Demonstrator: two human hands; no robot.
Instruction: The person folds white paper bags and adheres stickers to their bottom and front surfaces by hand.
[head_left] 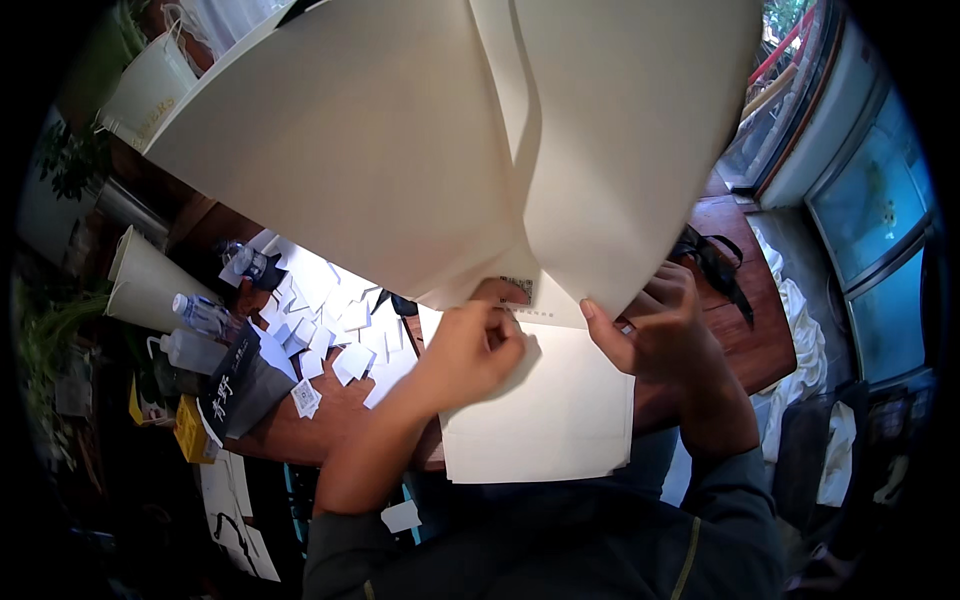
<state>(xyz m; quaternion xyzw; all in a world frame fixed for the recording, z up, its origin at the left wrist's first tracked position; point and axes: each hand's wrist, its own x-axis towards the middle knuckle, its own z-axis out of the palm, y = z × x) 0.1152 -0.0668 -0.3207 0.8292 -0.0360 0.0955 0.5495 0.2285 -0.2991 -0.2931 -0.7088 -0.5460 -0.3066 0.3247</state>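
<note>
A large, creased cream paper sheet (370, 150) rises in front of me and fills the upper middle of the view. My right hand (665, 320) pinches its lower right edge, thumb on the near face and fingers partly hidden behind. My left hand (470, 350) is closed, its curled fingers at the sheet's lower edge. One left fingertip lies over a small printed square code (517, 287) there, covering part of it. Beneath both hands lies a stack of cream paper (540, 420), its lower edges slightly uneven, reaching over the table's near edge.
Many small white cards (345, 325) lie scattered on the brown wooden table (765, 330). At left stand a clear bottle (205, 312), a black-and-grey bag (245, 385), a yellow box (192, 430) and a cream bucket-shaped container (145, 275). A black strap (735, 285) lies at right.
</note>
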